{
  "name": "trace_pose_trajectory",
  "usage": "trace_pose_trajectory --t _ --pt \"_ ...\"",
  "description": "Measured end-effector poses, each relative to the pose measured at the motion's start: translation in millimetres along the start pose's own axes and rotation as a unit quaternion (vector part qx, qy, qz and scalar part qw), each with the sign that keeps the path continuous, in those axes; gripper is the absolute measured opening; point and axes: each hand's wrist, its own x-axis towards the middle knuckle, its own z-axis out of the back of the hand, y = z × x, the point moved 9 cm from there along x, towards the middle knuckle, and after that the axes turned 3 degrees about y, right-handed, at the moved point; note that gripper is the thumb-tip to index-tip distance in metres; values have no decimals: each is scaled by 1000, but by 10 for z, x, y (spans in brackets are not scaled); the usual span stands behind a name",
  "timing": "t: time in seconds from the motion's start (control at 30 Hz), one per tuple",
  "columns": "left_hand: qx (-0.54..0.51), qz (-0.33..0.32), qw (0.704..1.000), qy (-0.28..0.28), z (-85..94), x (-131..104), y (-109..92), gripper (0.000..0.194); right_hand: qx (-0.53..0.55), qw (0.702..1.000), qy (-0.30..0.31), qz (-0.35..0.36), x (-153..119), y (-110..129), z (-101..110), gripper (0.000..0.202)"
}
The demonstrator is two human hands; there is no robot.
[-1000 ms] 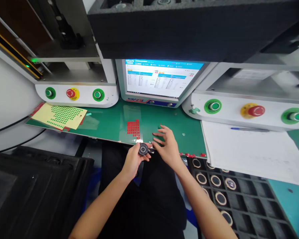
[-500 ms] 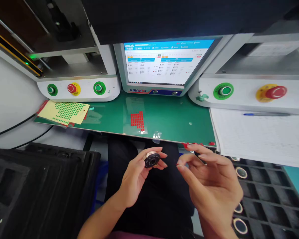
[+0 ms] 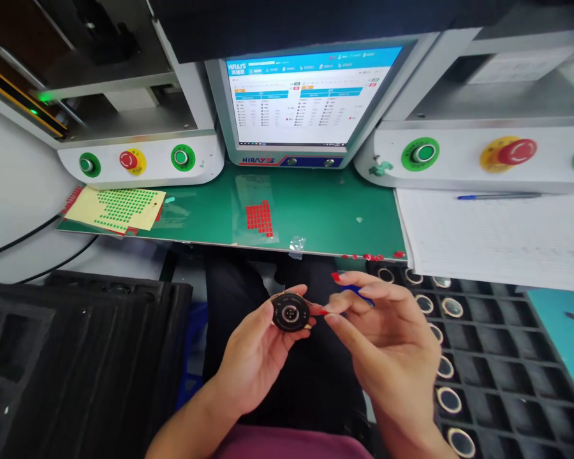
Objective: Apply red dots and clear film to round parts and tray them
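Observation:
My left hand is closed around the rim of a round smartwatch case, its black back with a ringed sensor turned up toward me. Thumb and index finger of my right hand pinch a small red sticker at the right edge of the case. On another fingertip of that hand clings a second red piece. Several red bits line the front edge of the green work surface, above my right hand. A sheet of red stickers lies on that surface.
Behind stands a monitor between machine panels with green buttons and red stop buttons. A yellow sheet of green dots lies left. Stacked black trays stand left; a black compartment tray with round cases is at right, below papers.
The watch case has turned so its back faces me more fully. My right hand has moved left, bringing the red sticker to the case's edge. The whole view has shifted slightly.

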Motion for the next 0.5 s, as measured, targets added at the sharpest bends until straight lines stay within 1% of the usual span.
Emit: trace_pose_trajectory --t 0.1,0.2,0.27,0.33,0.43,0.5 --pt "23 -37 998 55 -80 -12 -49 30 -8 1000 -14 0 -32 32 44 38" --pt "126 -119 980 101 -132 -54 -181 38 -8 1000 -23 -3 -76 73 59 40" --pt "216 -178 954 110 -148 -97 -273 45 3 1000 -21 -10 -105 95 53 42" --pt "296 -221 922 114 -170 -139 -337 50 21 999 -9 -29 -126 96 30 44" --pt "381 -254 881 123 -217 -181 -375 60 51 996 20 -73 -137 59 -20 43" --pt "415 -264 861 129 -251 -198 -386 63 69 992 41 -102 -136 23 -54 41"
